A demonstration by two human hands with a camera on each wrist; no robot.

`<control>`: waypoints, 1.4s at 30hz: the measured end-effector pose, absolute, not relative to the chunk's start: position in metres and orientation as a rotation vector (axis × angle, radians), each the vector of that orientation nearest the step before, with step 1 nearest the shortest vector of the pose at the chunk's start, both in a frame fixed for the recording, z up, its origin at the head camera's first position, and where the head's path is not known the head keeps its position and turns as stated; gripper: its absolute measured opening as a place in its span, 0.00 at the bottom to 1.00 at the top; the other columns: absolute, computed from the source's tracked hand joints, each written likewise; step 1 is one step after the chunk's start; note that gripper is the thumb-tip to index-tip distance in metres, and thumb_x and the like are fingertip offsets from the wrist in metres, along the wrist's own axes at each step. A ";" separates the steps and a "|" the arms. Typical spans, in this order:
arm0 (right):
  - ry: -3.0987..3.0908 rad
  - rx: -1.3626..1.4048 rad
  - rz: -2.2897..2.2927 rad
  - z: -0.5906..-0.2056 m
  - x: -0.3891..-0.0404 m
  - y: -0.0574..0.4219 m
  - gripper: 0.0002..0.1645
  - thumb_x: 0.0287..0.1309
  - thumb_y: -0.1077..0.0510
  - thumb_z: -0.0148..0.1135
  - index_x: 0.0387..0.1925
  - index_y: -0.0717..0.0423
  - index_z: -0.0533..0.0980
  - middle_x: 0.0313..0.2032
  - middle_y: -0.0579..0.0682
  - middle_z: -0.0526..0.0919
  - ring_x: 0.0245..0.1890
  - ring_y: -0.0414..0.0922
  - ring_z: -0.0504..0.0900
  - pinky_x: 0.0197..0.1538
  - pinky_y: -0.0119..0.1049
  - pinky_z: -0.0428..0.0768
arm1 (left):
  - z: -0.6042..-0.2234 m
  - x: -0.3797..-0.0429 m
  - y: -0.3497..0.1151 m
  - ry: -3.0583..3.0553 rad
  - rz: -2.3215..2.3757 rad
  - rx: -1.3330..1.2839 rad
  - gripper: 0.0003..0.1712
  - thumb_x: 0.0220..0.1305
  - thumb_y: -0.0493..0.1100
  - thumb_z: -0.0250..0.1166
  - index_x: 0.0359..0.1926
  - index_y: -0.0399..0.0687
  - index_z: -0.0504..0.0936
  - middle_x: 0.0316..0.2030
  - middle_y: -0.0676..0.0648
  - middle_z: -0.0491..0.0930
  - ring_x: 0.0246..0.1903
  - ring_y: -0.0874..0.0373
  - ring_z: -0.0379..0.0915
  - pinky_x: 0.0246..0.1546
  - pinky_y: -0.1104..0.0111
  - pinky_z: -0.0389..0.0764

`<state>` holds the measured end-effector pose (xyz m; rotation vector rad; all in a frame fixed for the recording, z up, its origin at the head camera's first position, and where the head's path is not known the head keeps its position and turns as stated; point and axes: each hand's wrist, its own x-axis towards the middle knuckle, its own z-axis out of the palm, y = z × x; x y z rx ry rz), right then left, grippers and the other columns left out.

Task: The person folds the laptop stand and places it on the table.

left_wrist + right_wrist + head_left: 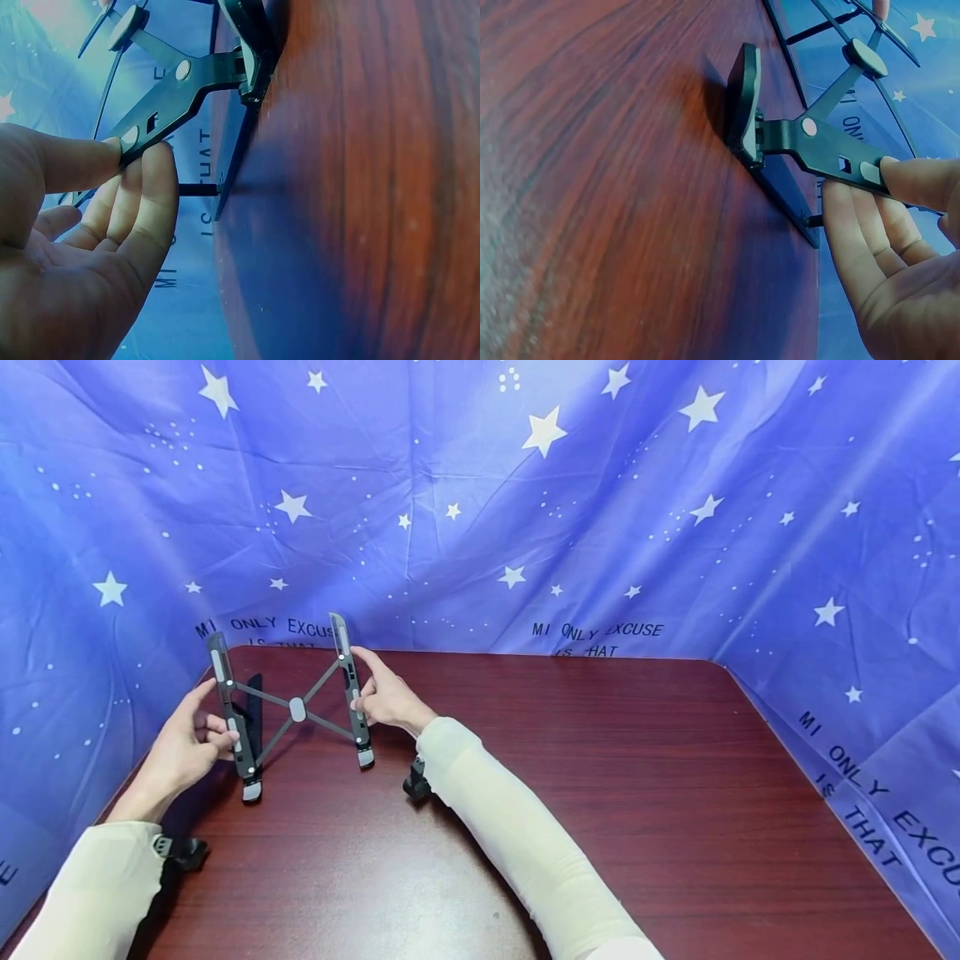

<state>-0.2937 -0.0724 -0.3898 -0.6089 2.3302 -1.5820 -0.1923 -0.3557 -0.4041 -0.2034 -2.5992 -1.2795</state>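
Note:
A black folding laptop stand (297,709) stands spread on the left part of the table, its two side rails joined by crossed bars with a grey oval hub. My left hand (187,739) grips the left rail, thumb on its face and fingers behind. The right rail is held by my right hand (390,693), the index finger reaching up along its outer edge. In the left wrist view, the left hand (105,217) pinches the rail (180,94) near a grey pad. The right wrist view shows the right hand (892,240) pinching the other rail (832,154), above a flipped-up front hook (744,101).
The stand rests on a dark red-brown wooden table (637,760). A blue cloth backdrop (465,460) with white stars and printed words hangs behind and beside it. Black wrist cameras (417,781) sit on both cream sleeves (517,827).

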 end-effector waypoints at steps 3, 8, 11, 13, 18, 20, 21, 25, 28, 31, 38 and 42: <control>2.342 -0.613 -1.573 -0.389 -0.293 -0.069 0.54 0.53 0.73 0.62 0.71 0.28 0.52 0.26 0.54 0.79 0.24 0.46 0.81 0.27 0.39 0.83 | -0.404 -0.193 -0.352 -2.586 -1.302 -0.213 0.54 0.54 0.19 0.59 0.75 0.42 0.40 0.28 0.37 0.74 0.22 0.60 0.77 0.23 0.63 0.83; 2.360 -0.608 -1.577 -0.390 -0.294 -0.063 0.54 0.53 0.73 0.62 0.71 0.30 0.53 0.25 0.53 0.80 0.23 0.47 0.81 0.27 0.39 0.83 | -0.405 -0.195 -0.346 -2.569 -1.334 -0.238 0.52 0.55 0.20 0.60 0.74 0.40 0.41 0.28 0.36 0.74 0.21 0.60 0.77 0.22 0.65 0.82; 2.367 -0.601 -1.584 -0.390 -0.294 -0.059 0.54 0.52 0.73 0.63 0.71 0.30 0.54 0.25 0.53 0.80 0.22 0.47 0.81 0.26 0.40 0.83 | -0.405 -0.196 -0.344 -2.566 -1.327 -0.240 0.52 0.55 0.21 0.61 0.74 0.39 0.41 0.28 0.38 0.74 0.21 0.60 0.77 0.22 0.65 0.82; 2.366 -0.597 -1.586 -0.390 -0.293 -0.056 0.53 0.53 0.73 0.63 0.71 0.31 0.54 0.25 0.53 0.80 0.21 0.48 0.81 0.27 0.40 0.83 | -0.405 -0.196 -0.341 -2.561 -1.321 -0.241 0.52 0.55 0.21 0.61 0.74 0.38 0.42 0.27 0.40 0.75 0.21 0.60 0.77 0.22 0.66 0.82; 2.365 -0.584 -1.599 -0.391 -0.293 -0.048 0.53 0.53 0.73 0.63 0.71 0.32 0.54 0.25 0.54 0.79 0.21 0.48 0.81 0.27 0.43 0.83 | -0.405 -0.199 -0.332 -2.543 -1.334 -0.262 0.52 0.54 0.20 0.61 0.74 0.37 0.44 0.27 0.40 0.75 0.20 0.60 0.77 0.22 0.65 0.82; 2.364 -0.582 -1.611 -0.392 -0.293 -0.045 0.52 0.53 0.73 0.62 0.71 0.32 0.54 0.25 0.55 0.79 0.22 0.48 0.81 0.27 0.44 0.83 | -0.405 -0.200 -0.330 -2.547 -1.332 -0.264 0.52 0.54 0.20 0.62 0.74 0.38 0.44 0.28 0.39 0.75 0.20 0.60 0.77 0.22 0.64 0.82; 2.365 -0.587 -1.618 -0.392 -0.293 -0.044 0.52 0.53 0.74 0.61 0.71 0.32 0.54 0.25 0.55 0.79 0.22 0.48 0.81 0.27 0.44 0.83 | -0.405 -0.200 -0.329 -2.545 -1.336 -0.270 0.52 0.54 0.20 0.61 0.74 0.38 0.44 0.28 0.38 0.75 0.20 0.59 0.77 0.22 0.64 0.82; 2.369 -0.602 -1.621 -0.393 -0.292 -0.039 0.52 0.54 0.73 0.61 0.71 0.31 0.54 0.26 0.55 0.79 0.22 0.49 0.81 0.27 0.44 0.83 | -0.406 -0.200 -0.326 -2.550 -1.330 -0.271 0.51 0.54 0.21 0.61 0.73 0.38 0.44 0.28 0.36 0.75 0.20 0.58 0.77 0.22 0.63 0.82; 2.362 -0.600 -1.626 -0.395 -0.292 -0.036 0.51 0.55 0.72 0.61 0.71 0.30 0.54 0.26 0.55 0.79 0.21 0.50 0.81 0.27 0.46 0.83 | -0.408 -0.201 -0.324 -2.535 -1.363 -0.251 0.51 0.53 0.20 0.61 0.74 0.40 0.46 0.26 0.38 0.76 0.19 0.56 0.78 0.21 0.63 0.82; 2.333 -0.608 -1.643 -0.396 -0.293 -0.034 0.51 0.55 0.72 0.61 0.71 0.30 0.54 0.26 0.55 0.79 0.22 0.50 0.80 0.27 0.47 0.83 | -0.408 -0.200 -0.323 -2.532 -1.372 -0.243 0.51 0.53 0.20 0.61 0.74 0.41 0.45 0.26 0.40 0.76 0.19 0.56 0.78 0.22 0.64 0.82; 2.292 -0.586 -1.690 -0.396 -0.291 -0.024 0.52 0.54 0.75 0.59 0.71 0.31 0.53 0.25 0.57 0.78 0.22 0.51 0.80 0.29 0.49 0.83 | -0.409 -0.206 -0.316 -2.530 -1.410 -0.316 0.51 0.54 0.20 0.60 0.73 0.37 0.43 0.28 0.34 0.76 0.20 0.56 0.78 0.22 0.63 0.82; 2.284 -0.601 -1.711 -0.398 -0.291 -0.019 0.53 0.54 0.76 0.58 0.71 0.32 0.53 0.25 0.57 0.78 0.21 0.52 0.79 0.29 0.50 0.82 | -0.411 -0.208 -0.312 -2.521 -1.427 -0.328 0.50 0.54 0.20 0.61 0.73 0.36 0.44 0.28 0.34 0.76 0.20 0.56 0.78 0.22 0.63 0.82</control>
